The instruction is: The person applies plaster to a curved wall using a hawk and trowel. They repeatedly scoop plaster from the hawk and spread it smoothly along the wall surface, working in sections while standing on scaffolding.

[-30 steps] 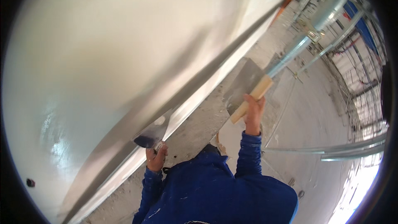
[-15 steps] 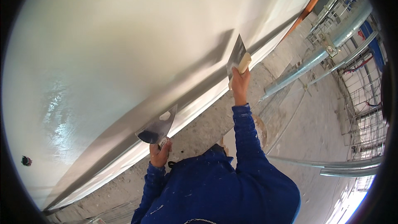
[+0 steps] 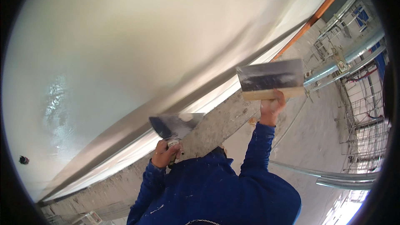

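My left hand point(image 3: 166, 154) is closed on the handle of a triangular putty knife point(image 3: 170, 125), whose steel blade is smudged and carries a pale lump of compound. My right hand point(image 3: 271, 106) grips a wide rectangular steel trowel point(image 3: 270, 71) by its pale wooden bar handle point(image 3: 250, 95); the blade lies level, up and to the right of the putty knife. Both tools appear in front of the lower edge of a large smooth off-white wall point(image 3: 137, 41). Whether either blade touches it I cannot tell.
A dark hole point(image 3: 23, 159) is in the wall at left. An orange strip point(image 3: 323, 6) runs along its edge at upper right. Right of me are round metal pipes point(image 3: 366, 43), a clamp point(image 3: 341, 62), curved metal tubes point(image 3: 341, 178) and wire scaffolding or mesh point(image 3: 362, 121) over a dusty concrete floor point(image 3: 300, 141).
The trowel in my right hand has turned from steep to level and moved right and down since half a second ago. The putty knife has tilted flatter and shifted slightly right.
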`<action>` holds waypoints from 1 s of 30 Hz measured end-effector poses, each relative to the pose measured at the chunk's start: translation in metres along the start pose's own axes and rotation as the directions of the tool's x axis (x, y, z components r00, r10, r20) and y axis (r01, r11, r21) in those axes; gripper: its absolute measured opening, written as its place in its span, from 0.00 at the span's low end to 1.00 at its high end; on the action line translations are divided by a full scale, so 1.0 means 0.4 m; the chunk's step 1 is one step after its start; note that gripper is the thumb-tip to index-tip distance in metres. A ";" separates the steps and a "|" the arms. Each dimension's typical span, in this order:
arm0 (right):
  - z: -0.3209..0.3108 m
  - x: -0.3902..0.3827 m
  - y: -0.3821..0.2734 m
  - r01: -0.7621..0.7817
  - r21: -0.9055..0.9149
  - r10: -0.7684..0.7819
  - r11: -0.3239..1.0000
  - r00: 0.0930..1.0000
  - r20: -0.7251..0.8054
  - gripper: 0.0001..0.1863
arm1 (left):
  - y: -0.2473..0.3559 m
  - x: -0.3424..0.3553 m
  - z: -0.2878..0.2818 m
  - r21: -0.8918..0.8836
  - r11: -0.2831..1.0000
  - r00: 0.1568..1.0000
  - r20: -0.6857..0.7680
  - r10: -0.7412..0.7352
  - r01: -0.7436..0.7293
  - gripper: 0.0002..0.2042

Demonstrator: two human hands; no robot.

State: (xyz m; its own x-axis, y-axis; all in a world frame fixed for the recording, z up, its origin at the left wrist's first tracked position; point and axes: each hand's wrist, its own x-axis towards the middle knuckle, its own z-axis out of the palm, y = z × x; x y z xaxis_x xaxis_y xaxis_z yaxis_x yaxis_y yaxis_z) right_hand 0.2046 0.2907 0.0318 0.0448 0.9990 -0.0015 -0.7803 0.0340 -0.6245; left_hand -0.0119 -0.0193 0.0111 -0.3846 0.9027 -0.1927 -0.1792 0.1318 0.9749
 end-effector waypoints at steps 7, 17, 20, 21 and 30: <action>0.050 -0.168 -0.056 -0.109 0.050 0.083 0.993 0.926 0.369 0.29 | 0.068 0.050 0.046 -0.171 0.984 0.958 0.288 0.012 0.039 0.16; 0.029 -0.235 -0.011 -0.477 -0.223 0.485 0.850 0.874 -0.023 0.23 | 0.157 0.116 0.053 0.521 0.620 0.776 0.144 0.614 -0.587 0.27; 0.045 -0.321 0.047 -0.630 -0.295 0.631 0.718 0.768 -0.107 0.21 | 0.157 0.157 0.075 0.661 0.415 0.720 0.282 0.634 -0.625 0.36; 0.047 -0.335 0.064 -0.681 -0.226 0.685 0.696 0.725 -0.071 0.20 | 0.143 0.167 0.077 0.688 0.371 0.707 0.294 0.643 -0.624 0.35; 0.009 -0.153 0.019 -0.443 -0.077 0.442 0.893 0.897 -0.025 0.14 | 0.001 0.107 -0.003 0.856 0.404 0.907 0.156 0.390 -0.321 0.31</action>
State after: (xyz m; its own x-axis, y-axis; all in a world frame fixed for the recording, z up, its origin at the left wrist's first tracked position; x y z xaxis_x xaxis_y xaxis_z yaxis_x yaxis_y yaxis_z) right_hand 0.1938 0.2300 0.0300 -0.2892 0.9099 -0.2973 -0.6686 -0.4143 -0.6175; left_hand -0.0295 0.0191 0.0029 -0.2774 0.9345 0.2232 0.8268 0.1139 0.5509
